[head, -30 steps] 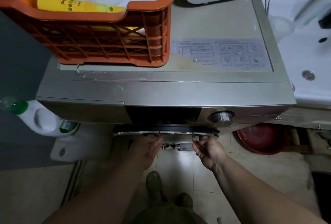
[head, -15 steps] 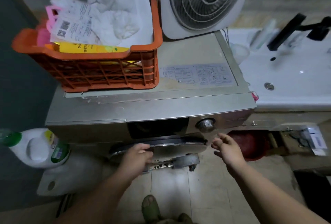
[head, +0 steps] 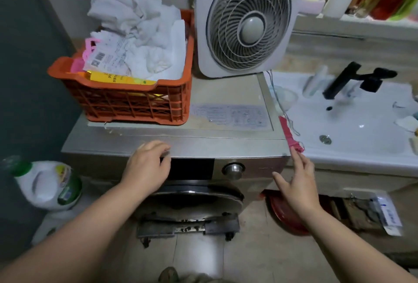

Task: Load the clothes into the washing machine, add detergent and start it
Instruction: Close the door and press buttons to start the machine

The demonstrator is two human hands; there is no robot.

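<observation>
A silver front-loading washing machine [head: 226,147] fills the middle, its round door [head: 199,194] seen from above and a metal dial [head: 234,169] on the panel. My left hand [head: 147,167] rests with curled fingers on the top front edge, left of the dark display, holding nothing. My right hand [head: 298,181] hovers open with fingers spread at the machine's right front corner. A white detergent jug [head: 48,183] with a green cap stands on the floor at the left. An orange crate [head: 126,99] on the machine holds white cloths [head: 140,34].
A white box fan [head: 246,20] stands on the machine's back right. A white washbasin [head: 352,124] with a black tap [head: 339,81] adjoins on the right, a pink cloth strip [head: 289,133] between them. A red basin [head: 287,215] lies on the floor under the sink.
Both hands have come up from the door's edge: the left onto the machine's top front edge, the right to its right corner. The view has tilted upward.
</observation>
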